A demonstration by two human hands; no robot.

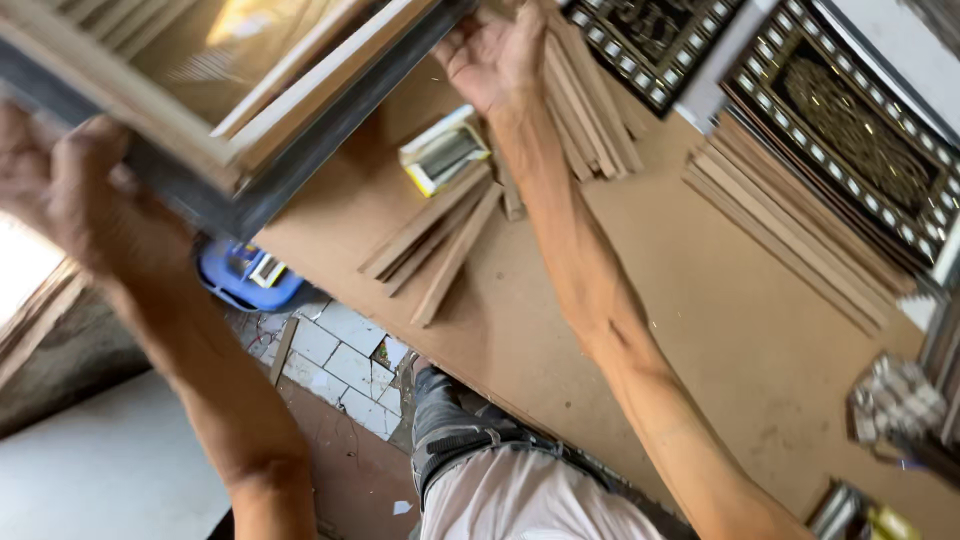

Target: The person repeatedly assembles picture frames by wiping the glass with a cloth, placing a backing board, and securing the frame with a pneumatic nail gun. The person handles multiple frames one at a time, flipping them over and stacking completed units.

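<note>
My left hand [70, 190] grips the near edge of the wooden frame [230, 90], raised above the brown worktable [720, 310]. My right hand [495, 55] clasps its far side, over 1 strip pile [590, 110] on that worktable

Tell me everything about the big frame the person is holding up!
The frame is big and rectangular, and looks like pale wood with a dark grey outer edge. Its middle is a brownish panel with a bright glare on it. It is tilted and lifted above the brown worktable, filling the top left of the view, a bit blurred. The left hand holds its lower left edge, and the right hand is up at its right end. Its upper part runs out of the picture.
</note>
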